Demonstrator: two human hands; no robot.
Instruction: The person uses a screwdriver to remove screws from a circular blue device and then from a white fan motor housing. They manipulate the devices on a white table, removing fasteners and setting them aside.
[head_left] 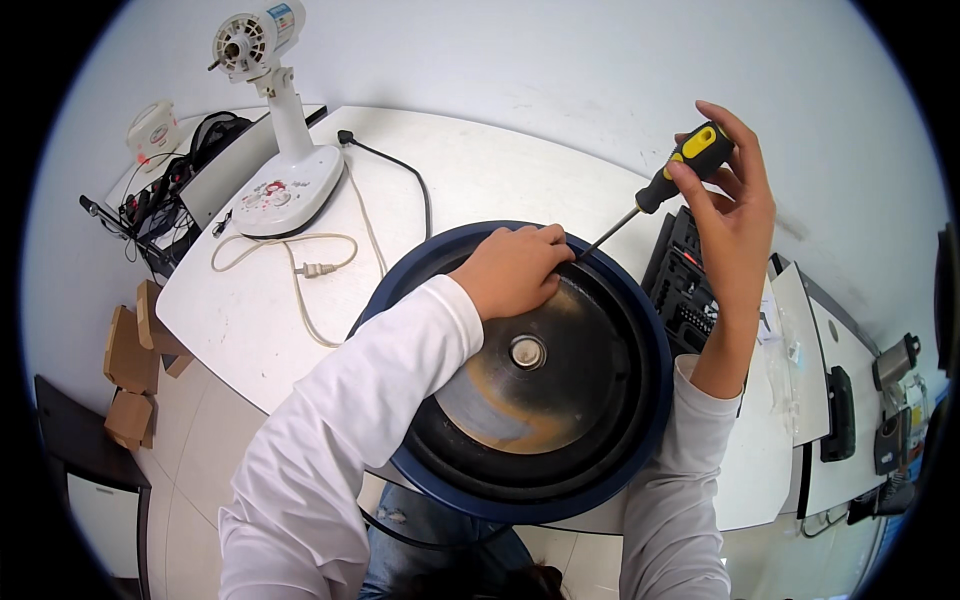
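Note:
A round dark-blue appliance [518,500] lies at the table's front, its black interior showing a discoloured plate [500,400] and a metal knob [527,352] at the centre. My left hand [510,275] rests at the far inner rim with curled fingers beside the screwdriver's tip; what they hold is hidden. My right hand [730,230] is closed on a black-and-yellow screwdriver [705,142] above the right side of the table, its shaft angled down-left to the rim by my left fingers.
A white fan base with motor [300,195] stands back left, with loose cables [420,180] nearby. A black tool case [680,300] lies right of the appliance. Cardboard boxes [135,350] sit at left. A wall [500,60] backs the white table [230,330].

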